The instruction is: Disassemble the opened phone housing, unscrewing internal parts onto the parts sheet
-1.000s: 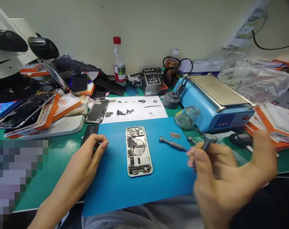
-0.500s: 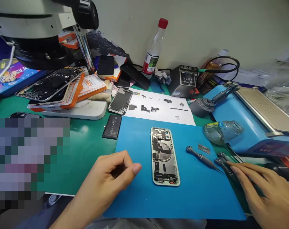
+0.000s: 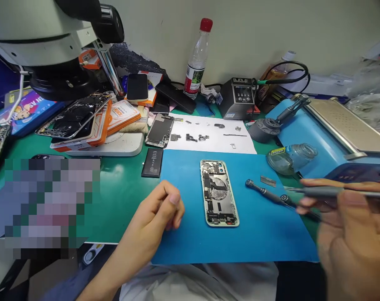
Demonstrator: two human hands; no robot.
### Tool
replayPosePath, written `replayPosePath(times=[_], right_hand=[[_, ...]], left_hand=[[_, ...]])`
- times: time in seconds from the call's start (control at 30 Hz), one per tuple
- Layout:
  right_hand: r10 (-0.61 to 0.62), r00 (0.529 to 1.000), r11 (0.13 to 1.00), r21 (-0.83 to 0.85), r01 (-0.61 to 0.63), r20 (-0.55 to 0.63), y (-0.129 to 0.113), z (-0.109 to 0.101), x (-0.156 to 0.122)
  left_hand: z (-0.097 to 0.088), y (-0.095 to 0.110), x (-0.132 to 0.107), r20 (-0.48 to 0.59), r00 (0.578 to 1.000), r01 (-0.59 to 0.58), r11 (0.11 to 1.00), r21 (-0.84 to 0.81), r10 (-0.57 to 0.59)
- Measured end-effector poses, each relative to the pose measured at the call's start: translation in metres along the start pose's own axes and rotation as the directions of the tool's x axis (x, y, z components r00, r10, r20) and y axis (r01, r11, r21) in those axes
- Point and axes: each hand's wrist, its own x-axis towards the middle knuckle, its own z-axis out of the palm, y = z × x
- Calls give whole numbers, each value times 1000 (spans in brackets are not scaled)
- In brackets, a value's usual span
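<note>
An opened phone (image 3: 219, 193) with its insides showing lies face down on a blue mat (image 3: 240, 242). My left hand (image 3: 156, 217) rests at the mat's left edge, fingers curled loosely, nothing visible in them. My right hand (image 3: 343, 225) is raised at the right, blurred, holding a thin grey tool (image 3: 327, 191) that lies level and points left. A dark screwdriver (image 3: 265, 194) lies on the mat right of the phone, with a small metal plate (image 3: 268, 180) just behind it.
White paper (image 3: 208, 138) with several small phone parts lies behind the mat. A black battery (image 3: 152, 162), a phone screen (image 3: 160, 130), a microscope (image 3: 52, 50), a water bottle (image 3: 196, 58), a soldering station (image 3: 240, 98), a glass jar (image 3: 290, 158) and a blue heating machine (image 3: 330, 138) surround it.
The right hand put down the screwdriver it held, reached among the tools at the mat's right edge, and has now lifted a thin grey tool. The view shifted left. The left hand barely moved.
</note>
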Motion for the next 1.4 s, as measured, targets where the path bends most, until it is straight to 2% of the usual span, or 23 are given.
replayPosePath(times=[0.03, 0.1, 0.13, 0.2, 0.3, 0.4, 0.57, 0.8, 1.07, 1.27, 1.4], right_hand=[[147, 989, 967, 205, -150, 30, -14, 15, -10], [227, 961, 831, 484, -276, 158, -39, 44, -29], [266, 938, 764, 546, -345, 221, -50, 56, -38], [287, 916, 670, 625, -401, 280, -64, 76, -52], [262, 915, 607, 685, -404, 308, -72, 94, -65], [221, 925, 615, 692, -378, 309, -71, 102, -71], [230, 936, 692, 632, -350, 266, -70, 105, -75], [426, 858, 659, 551, -512, 287, -76, 104, -83], [403, 877, 679, 557, -478, 262, -70, 102, -85], [375, 880, 685, 553, -475, 292, -67, 102, -85], [367, 873, 659, 573, -487, 320, -65, 104, -82]], left_hand=[[2, 0, -1, 11, 1000, 8, 999, -47, -7], [5, 0, -2, 25, 1000, 16, 996, -89, -13], [7, 0, -3, 23, 1000, 16, 995, -94, -14], [10, 1, -3, 9, 1000, 16, 994, -110, -15], [15, 2, -1, -27, 1000, 9, 993, -118, -12], [16, 2, 1, -52, 999, -7, 993, -114, 1], [16, 0, 2, -57, 998, -19, 993, -116, 13], [16, -1, 2, -25, 999, -28, 992, -121, 25], [16, -1, 2, 18, 999, -25, 992, -122, 27], [15, -2, 1, 37, 999, -16, 992, -125, 21], [15, -2, 0, 44, 999, -9, 992, -127, 15]])
